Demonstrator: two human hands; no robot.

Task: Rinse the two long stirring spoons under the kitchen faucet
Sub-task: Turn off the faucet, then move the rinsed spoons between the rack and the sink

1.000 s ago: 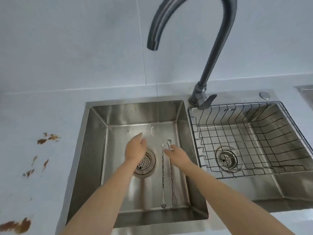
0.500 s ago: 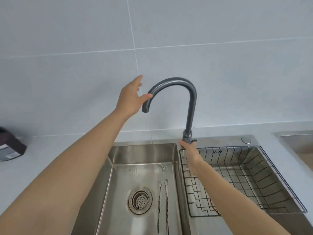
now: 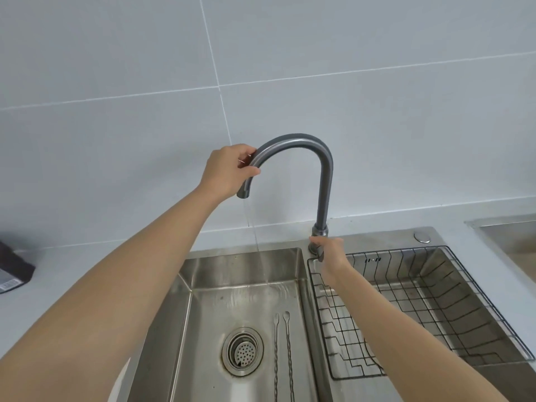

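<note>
Two long twisted metal stirring spoons [image 3: 282, 355] lie side by side on the floor of the left sink basin [image 3: 203, 314], right of the drain [image 3: 243, 351]. The grey gooseneck faucet [image 3: 323, 181] arches over that basin, and a thin stream of water falls from its spout. My left hand [image 3: 227, 169] is closed around the spout end of the faucet. My right hand [image 3: 329, 253] grips the faucet lever at the base. Neither hand touches the spoons.
The right basin holds a black wire rack [image 3: 420, 303]. A round metal button [image 3: 422, 237] sits on the sink deck. A dark box [image 3: 11, 271] lies on the counter at the far left. Grey tiled wall stands behind.
My left hand has closed on the faucet spout, which it only neared before. My right hand has settled on the lever. The water stream has thickened.
</note>
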